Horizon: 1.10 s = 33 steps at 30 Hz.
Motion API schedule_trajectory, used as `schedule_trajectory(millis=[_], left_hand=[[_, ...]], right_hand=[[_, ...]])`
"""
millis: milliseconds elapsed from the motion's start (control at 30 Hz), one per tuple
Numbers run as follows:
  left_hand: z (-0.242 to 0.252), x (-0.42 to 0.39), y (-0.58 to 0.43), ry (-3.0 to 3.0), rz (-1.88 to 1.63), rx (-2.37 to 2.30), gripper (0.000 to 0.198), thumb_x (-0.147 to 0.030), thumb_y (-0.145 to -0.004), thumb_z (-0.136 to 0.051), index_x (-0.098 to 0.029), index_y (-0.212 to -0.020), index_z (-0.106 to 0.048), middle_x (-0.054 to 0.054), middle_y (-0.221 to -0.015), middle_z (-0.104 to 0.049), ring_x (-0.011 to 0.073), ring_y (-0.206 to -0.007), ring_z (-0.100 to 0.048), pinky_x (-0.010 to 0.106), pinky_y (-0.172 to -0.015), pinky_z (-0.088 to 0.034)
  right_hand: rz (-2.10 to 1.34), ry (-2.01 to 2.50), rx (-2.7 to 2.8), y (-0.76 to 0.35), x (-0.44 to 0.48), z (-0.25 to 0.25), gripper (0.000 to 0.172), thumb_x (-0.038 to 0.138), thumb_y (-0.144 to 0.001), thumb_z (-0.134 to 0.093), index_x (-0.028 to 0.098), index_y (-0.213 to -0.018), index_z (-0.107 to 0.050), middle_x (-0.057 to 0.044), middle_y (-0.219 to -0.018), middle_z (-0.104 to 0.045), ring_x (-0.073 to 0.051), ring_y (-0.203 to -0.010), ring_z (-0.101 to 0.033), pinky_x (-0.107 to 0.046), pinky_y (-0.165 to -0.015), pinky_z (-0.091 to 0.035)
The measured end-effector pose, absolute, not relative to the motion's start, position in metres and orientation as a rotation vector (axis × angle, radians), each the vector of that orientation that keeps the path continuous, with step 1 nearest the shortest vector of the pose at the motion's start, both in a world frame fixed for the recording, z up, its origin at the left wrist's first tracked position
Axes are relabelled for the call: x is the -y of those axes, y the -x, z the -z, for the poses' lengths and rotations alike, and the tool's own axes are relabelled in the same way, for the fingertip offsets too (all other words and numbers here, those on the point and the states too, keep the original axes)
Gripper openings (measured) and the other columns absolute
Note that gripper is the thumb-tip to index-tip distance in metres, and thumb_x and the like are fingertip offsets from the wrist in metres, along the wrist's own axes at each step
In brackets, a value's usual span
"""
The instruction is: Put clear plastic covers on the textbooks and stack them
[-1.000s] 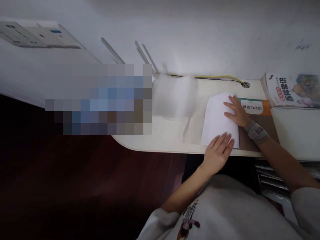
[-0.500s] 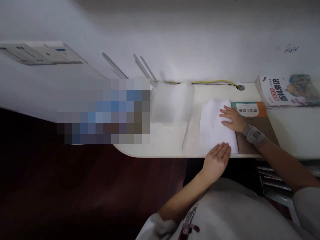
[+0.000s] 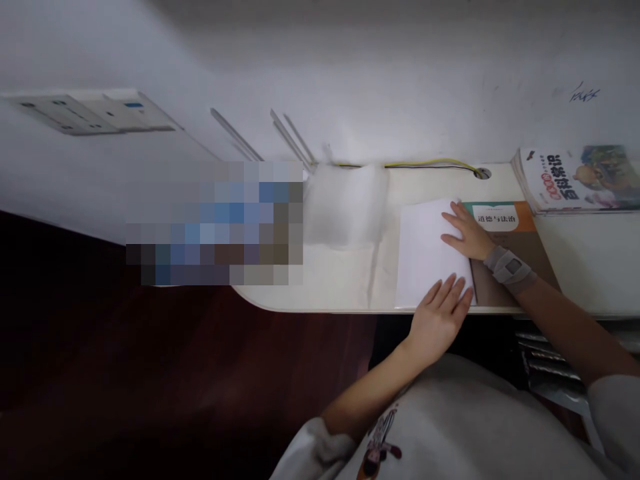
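Resting left hand (image 3: 438, 319) and right hand (image 3: 469, 235), loosely spread-fingered, gripping nothing, on one white sheet (image 3: 425, 257) alongside one textbook (image 3: 493, 280), on white desk (image 3: 327, 287) by pale wall (image 3: 425, 80).

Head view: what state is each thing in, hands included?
Bare left hand: fingers extended, palm down.
Bare right hand: fingers spread, palm down.
White paper sheet: nearly flat, under both hands.
Brown-covered rectangular book: cover up, partly hidden.
Colourful-covered booklet stack: lying cover up.
Yellow and black cables: running into round desk hole.

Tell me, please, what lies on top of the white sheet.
The left hand and right hand lie partly on the white sheet; what they cover is hidden.
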<state>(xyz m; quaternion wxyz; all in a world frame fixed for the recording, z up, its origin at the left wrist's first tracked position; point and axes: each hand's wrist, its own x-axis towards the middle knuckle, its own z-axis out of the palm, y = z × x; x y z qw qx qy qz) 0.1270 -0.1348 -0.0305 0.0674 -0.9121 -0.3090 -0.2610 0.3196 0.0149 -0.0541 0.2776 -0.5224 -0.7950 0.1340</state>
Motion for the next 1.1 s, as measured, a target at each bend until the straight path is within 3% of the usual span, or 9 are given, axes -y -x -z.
schedule_trajectory(millis=[300, 600, 967, 1100], left_hand=[[0.04, 0.126, -0.119, 2.756, 0.708, 0.741, 0.03, -0.014, -0.095, -0.045, -0.008, -0.12, -0.06, 0.013, -0.13, -0.061, 0.0214, -0.127, -0.052, 0.038, -0.108, -0.043], [0.052, 0.132, -0.12, 2.718, 0.847, 0.855, 0.029, -0.01, -0.094, -0.045, -0.006, -0.117, -0.062, 0.014, -0.122, -0.066, 0.0217, -0.12, -0.059, 0.038, -0.103, -0.05], [0.047, 0.142, -0.128, 2.697, 0.898, 0.859, 0.028, -0.009, -0.093, -0.044, -0.007, -0.112, -0.065, 0.012, -0.116, -0.069, 0.0218, -0.112, -0.064, 0.036, -0.095, -0.055], [0.039, 0.142, -0.13, 2.766, 0.841, 0.822, 0.026, -0.015, -0.094, -0.047, -0.011, -0.112, -0.065, 0.01, -0.121, -0.067, 0.0228, -0.121, -0.057, 0.036, -0.099, -0.052]], right_hand=[[-0.374, 1.483, 2.071, -0.317, -0.015, 0.056, 0.077, 0.065, -0.09, -0.033, 0.013, -0.147, -0.034, -0.015, -0.157, -0.026, -0.03, -0.145, -0.02, -0.052, -0.118, -0.022], [-0.309, 1.471, 2.294, -0.313, -0.013, 0.055, 0.078, 0.058, -0.088, -0.044, 0.007, -0.146, -0.033, -0.019, -0.156, -0.026, -0.033, -0.145, -0.019, -0.053, -0.118, -0.021], [-0.347, 1.439, 2.251, -0.314, -0.011, 0.051, 0.071, 0.055, -0.086, -0.05, 0.014, -0.143, -0.041, -0.014, -0.156, -0.029, -0.034, -0.145, -0.018, -0.055, -0.117, -0.023], [-0.335, 1.452, 2.229, -0.314, -0.011, 0.052, 0.07, 0.056, -0.085, -0.051, 0.016, -0.142, -0.043, -0.013, -0.156, -0.028, -0.035, -0.145, -0.016, -0.056, -0.116, -0.023]])
